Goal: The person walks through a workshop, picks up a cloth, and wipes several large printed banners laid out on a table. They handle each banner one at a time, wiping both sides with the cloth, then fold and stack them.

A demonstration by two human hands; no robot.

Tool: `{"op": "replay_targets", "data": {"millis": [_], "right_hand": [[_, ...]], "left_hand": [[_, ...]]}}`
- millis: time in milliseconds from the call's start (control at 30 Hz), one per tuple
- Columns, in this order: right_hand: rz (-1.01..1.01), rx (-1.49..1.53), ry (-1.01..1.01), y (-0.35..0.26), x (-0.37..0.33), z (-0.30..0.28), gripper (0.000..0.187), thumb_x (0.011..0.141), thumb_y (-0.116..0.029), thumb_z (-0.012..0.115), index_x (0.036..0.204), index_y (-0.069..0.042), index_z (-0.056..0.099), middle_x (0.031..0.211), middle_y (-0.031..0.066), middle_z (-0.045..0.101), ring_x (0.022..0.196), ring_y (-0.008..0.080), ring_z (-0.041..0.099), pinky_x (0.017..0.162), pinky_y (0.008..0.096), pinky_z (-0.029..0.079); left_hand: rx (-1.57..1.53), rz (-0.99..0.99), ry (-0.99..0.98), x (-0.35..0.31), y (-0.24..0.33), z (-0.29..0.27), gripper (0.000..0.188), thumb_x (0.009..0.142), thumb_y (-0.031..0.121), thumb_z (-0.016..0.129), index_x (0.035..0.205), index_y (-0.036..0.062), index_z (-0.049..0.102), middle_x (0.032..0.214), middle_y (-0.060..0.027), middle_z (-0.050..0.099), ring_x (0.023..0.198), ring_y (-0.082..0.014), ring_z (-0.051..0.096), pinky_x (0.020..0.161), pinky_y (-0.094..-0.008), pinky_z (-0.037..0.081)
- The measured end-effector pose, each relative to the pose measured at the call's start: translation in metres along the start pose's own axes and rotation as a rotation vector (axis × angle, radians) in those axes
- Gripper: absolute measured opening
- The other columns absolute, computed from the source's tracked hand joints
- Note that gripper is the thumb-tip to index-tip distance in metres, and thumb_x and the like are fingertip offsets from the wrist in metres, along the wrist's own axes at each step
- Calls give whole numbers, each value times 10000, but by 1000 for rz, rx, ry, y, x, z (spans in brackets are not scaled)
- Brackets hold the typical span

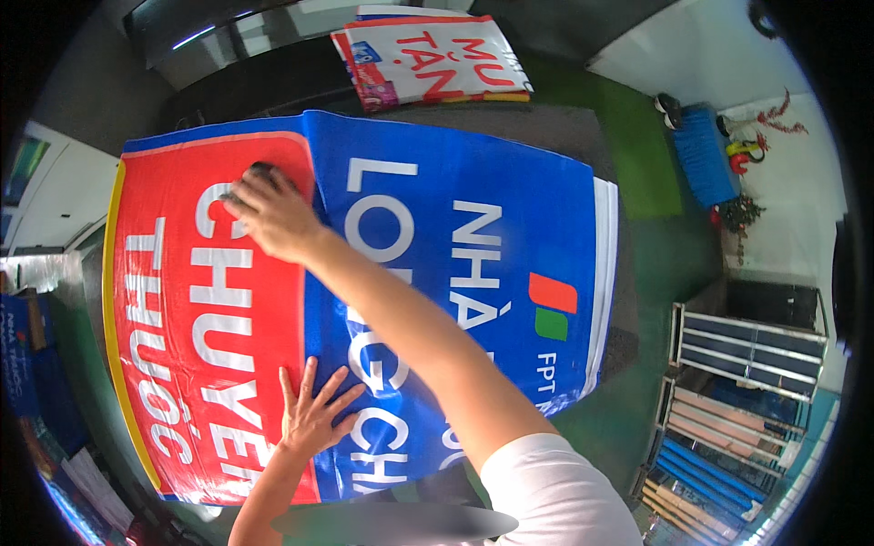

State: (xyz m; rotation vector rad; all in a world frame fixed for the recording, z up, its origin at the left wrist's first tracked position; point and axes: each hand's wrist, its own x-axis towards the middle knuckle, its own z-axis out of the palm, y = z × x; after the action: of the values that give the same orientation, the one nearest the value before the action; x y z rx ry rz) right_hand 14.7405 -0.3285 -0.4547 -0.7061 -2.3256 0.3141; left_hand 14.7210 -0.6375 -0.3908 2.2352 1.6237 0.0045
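A large banner sheet (473,173) in blue and red, with big white lettering, lies spread over a table-like surface. Flat on it, near the seam between the red panel (164,182) and the blue, my left hand (314,414) presses down with fingers spread. My right arm stretches across the sheet to the upper part of the red panel. There my right hand (271,214) curls over a small dark pad-like object (261,169), pressed to the sheet. Most of that object is hidden under my fingers, so its exact kind cannot be made out.
Beyond the banner lies a folded stack of printed sheets (437,59). At the right are a blue crate-like stand (706,155) and shoes (667,110) by the wall. Metal racks (746,341) hold panels at the lower right. More printed material (23,355) stands at far left.
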Motion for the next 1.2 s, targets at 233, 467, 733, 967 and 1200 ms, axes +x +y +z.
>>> {"op": "replay_targets", "data": {"millis": [233,467,733,967,1200], "right_hand": [[444,-640,223,197,-190,-266,323,853,-146,616,1161,-52,629,1239,182,583,1203,352,499,1042,468,369],[686,-637,331,108,-259,-317,387,969,-122,469,1341,-16,485,1365,209,480,1275,372,422,1086,479,322],[370,158,-330,-127,-199,-193,467,863,-70,539,1327,-127,526,1446,154,426,1379,347,347,1126,514,268],[805,-761,231,85,-278,-323,391,859,-96,510,1242,-25,542,1251,212,529,1219,375,462,1052,498,345],[245,421,-503,-228,-316,-226,512,900,-179,557,1405,-142,480,1461,48,444,1384,241,357,1132,481,256]], "left_hand": [[55,-5,2,-4,1,2,488,777,546,657,1236,386,623,1452,36,436,1429,-381,219,1081,-752,56],[14,-62,101,-7,17,1,517,792,469,657,1289,351,584,1461,5,419,1432,-359,228,1081,-748,17],[115,-333,265,6,38,5,513,904,270,538,1407,198,467,1559,-66,286,1471,-320,143,1110,-676,-18],[122,-361,282,4,41,6,511,925,300,509,1430,256,446,1558,-42,293,1470,-304,155,1123,-657,-37],[194,-369,248,6,39,9,519,931,320,483,1443,245,432,1561,-48,289,1472,-303,154,1122,-658,-36]]}}
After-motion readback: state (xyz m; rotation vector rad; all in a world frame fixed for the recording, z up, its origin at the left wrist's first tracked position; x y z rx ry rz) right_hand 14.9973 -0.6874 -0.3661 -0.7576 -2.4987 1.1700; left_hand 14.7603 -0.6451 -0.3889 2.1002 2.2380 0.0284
